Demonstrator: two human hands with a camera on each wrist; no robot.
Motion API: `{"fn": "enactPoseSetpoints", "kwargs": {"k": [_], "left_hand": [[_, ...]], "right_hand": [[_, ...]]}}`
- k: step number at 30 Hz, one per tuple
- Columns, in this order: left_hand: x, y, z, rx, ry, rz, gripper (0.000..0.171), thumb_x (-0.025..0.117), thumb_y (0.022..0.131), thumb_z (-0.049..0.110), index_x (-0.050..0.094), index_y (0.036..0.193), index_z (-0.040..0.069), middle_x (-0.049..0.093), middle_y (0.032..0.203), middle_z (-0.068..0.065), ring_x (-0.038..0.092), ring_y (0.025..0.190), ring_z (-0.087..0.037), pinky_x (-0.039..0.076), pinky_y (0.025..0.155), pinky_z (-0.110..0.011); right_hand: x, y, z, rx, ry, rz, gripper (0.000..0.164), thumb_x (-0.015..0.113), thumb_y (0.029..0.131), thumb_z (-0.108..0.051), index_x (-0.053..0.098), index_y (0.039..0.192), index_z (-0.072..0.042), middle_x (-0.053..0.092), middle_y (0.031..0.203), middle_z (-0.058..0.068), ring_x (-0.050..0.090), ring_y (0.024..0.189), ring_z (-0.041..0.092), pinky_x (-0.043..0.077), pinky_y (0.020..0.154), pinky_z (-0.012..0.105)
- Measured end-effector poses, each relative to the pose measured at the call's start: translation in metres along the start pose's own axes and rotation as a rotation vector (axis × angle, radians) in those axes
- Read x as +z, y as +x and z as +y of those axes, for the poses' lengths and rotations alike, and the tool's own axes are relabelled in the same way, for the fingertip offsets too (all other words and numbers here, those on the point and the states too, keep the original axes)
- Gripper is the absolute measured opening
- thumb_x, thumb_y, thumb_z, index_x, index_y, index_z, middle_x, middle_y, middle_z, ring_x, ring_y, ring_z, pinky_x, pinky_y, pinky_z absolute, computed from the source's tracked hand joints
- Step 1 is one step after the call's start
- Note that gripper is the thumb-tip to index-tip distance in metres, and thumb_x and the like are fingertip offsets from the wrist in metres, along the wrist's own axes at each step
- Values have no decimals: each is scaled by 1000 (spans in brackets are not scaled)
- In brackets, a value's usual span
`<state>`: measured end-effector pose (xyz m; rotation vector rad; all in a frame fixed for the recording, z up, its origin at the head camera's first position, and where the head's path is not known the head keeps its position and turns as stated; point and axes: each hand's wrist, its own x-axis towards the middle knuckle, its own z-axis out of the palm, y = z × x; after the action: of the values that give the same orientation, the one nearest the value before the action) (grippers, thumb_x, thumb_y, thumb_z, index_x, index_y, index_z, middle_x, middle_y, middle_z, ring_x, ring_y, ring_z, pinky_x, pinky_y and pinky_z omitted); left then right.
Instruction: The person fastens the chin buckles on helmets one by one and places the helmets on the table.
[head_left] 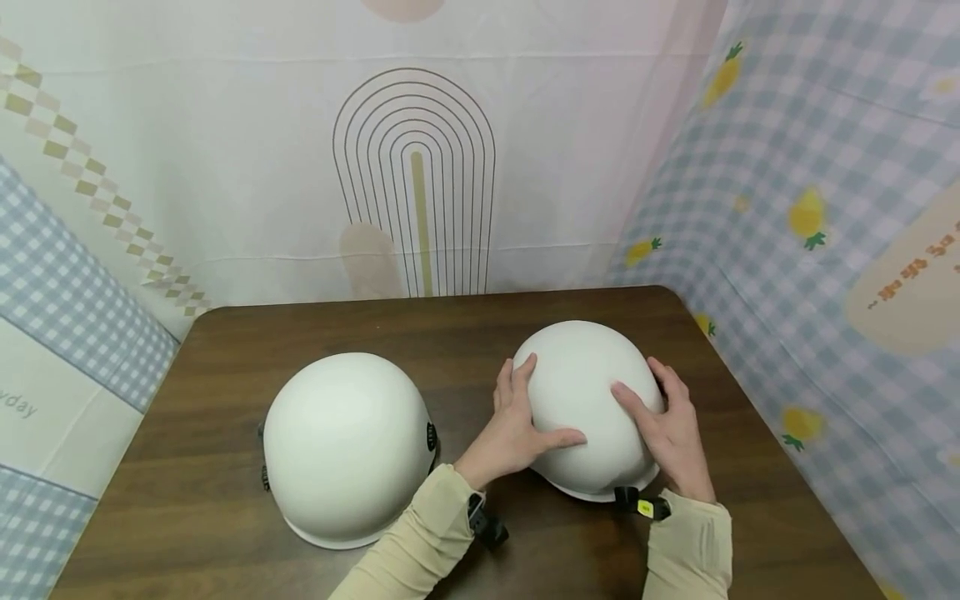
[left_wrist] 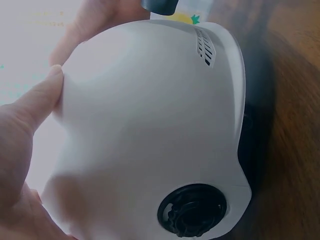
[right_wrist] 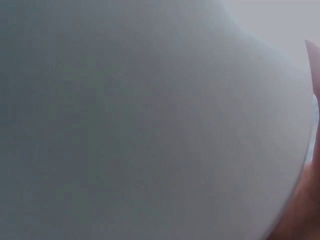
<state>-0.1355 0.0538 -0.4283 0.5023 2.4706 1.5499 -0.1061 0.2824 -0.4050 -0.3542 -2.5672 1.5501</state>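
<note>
Both hands hold a white helmet (head_left: 581,375) at the right of the table, its domed shell facing up. My left hand (head_left: 513,435) grips its left side, with the thumb across the front of the shell and the fingers spread along the side. On the opposite side my right hand (head_left: 675,437) grips the shell, thumb on top and fingers reaching round the right edge. In the left wrist view the shell shows a black round fitting (left_wrist: 192,211) and a slotted vent (left_wrist: 205,47) near its rim. White shell (right_wrist: 150,125) fills most of the right wrist view.
A second white helmet (head_left: 337,446) sits dome up on the left of the brown wooden table (head_left: 465,333), with black fittings at its sides. Patterned cloth (head_left: 555,167) hangs behind the table, and checked cloth (head_left: 765,250) hangs along the right.
</note>
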Motion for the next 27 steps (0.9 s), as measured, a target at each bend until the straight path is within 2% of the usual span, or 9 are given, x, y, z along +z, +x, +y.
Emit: {"fn": "enactPoseSetpoints", "kwargs": {"k": [10,16,21,27], "left_hand": [[-1,0,-1,8,-22,-9,117,80,73,54,3,156,25,-8,160,-11,8,144,-40,37,101,-55],[-3,0,-3,10,-30,-18,117,80,74,53,1,156,26,-8,160,-10,6,145,-37,36,102,-55],[-6,-3,-2,-11,-38,-29,118,79,74,54,-1,156,27,-9,160,-10,11,144,-37,37,103,-53],[-12,-4,-3,2,-43,-46,119,79,74,55,-3,156,26,-4,159,-12,21,142,-35,38,103,-50]], "right_hand": [[-1,-2,-4,-21,0,56,80,71,87,-45,30,153,-25,12,161,6,23,141,39,30,97,70],[-2,-4,-6,-36,-29,62,80,70,87,-46,30,153,-26,11,161,6,22,141,41,29,97,72],[-2,-6,-8,-55,-31,61,78,71,87,-44,31,153,-28,11,161,5,19,142,40,28,96,73],[-1,-7,-11,-92,-58,81,81,72,86,-43,29,153,-30,13,160,4,18,143,38,27,96,72]]}}
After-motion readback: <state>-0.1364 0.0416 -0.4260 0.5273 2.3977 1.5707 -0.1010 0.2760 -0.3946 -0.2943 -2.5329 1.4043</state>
